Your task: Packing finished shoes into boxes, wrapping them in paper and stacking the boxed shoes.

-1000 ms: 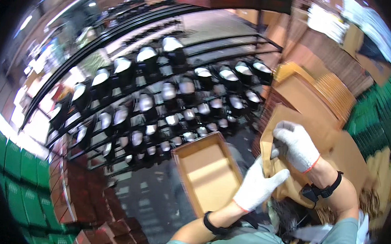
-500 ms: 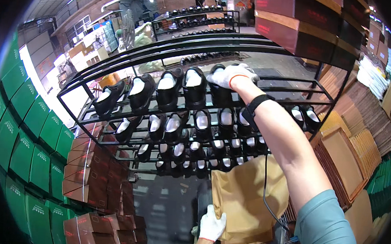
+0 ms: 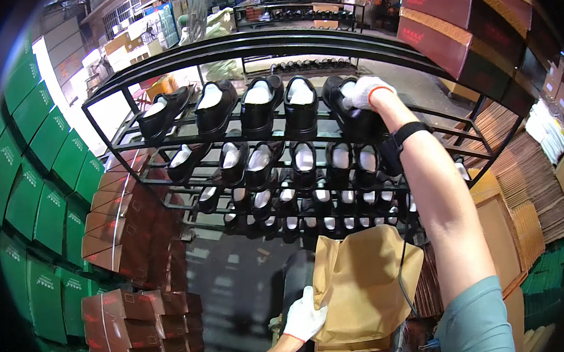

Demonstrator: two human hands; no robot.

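Head view: gloved right hand (image 3: 364, 92) closed on a black shoe (image 3: 350, 112) at the top tier of a black metal rack (image 3: 172, 72) filled with matching shoes; gloved left hand (image 3: 304, 316) gripped a brown paper sheet (image 3: 366, 284) down below.

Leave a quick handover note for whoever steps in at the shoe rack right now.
Right hand: gloved, gripping a black shoe on the top shelf of the black rack.
Left hand: gloved, holding the brown paper bag low, in front of the body.
Done: shoe grasped.
Left: shoe not yet off the shelf or in the bag; other black shoes fill the shelves.
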